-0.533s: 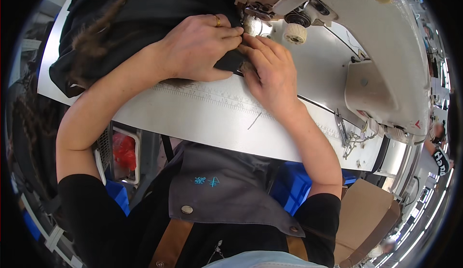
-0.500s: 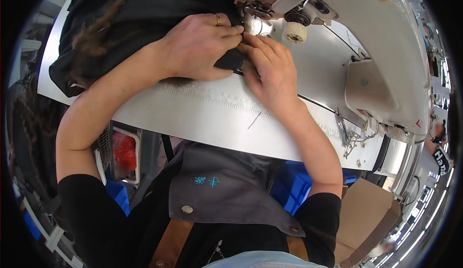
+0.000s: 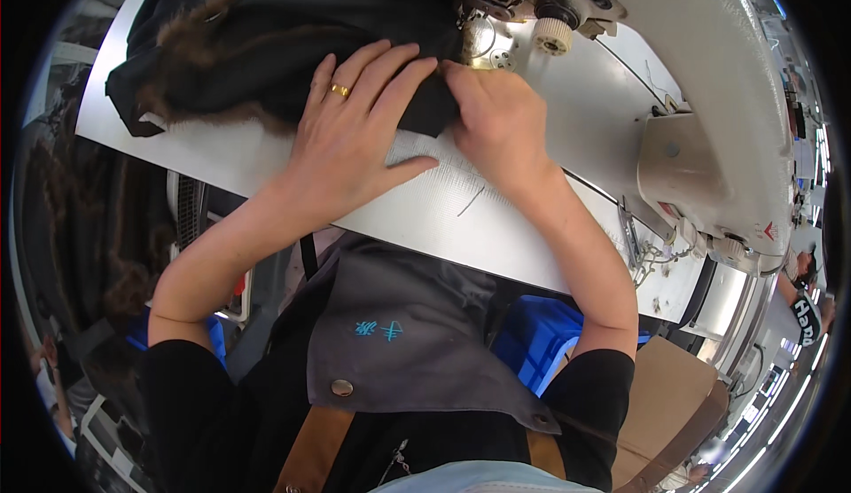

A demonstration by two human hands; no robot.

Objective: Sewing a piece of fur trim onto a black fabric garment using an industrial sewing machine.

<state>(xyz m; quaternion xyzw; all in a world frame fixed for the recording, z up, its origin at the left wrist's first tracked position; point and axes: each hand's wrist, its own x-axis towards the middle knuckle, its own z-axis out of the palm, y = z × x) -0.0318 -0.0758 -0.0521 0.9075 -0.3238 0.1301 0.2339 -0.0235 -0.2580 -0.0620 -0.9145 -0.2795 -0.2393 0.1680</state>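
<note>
Black cloth with brown fur trim (image 3: 266,50) lies bunched over the left of a white sewing table (image 3: 372,218). My left hand (image 3: 355,125), with a gold ring, rests on the cloth's near edge, fingers spread and thumb out over the table. Beside it my right hand (image 3: 498,116) is closed, its fingertips pinching the right edge of the cloth. The sewing machine's needle and foot area (image 3: 487,5) stands just beyond that hand, its metal plate (image 3: 492,45) partly bare. What lies inside the pinch is hidden.
The pale machine arm (image 3: 709,76) arches over the right side. Small scissors and metal pieces (image 3: 651,249) lie on the table's right end. Blue bins (image 3: 536,342) and a cardboard box (image 3: 665,395) stand below. More dark furry cloth (image 3: 97,218) hangs at the left.
My left hand has drawn back toward me and spread its fingers flat on the cloth. The right hand has curled tighter at the cloth's edge.
</note>
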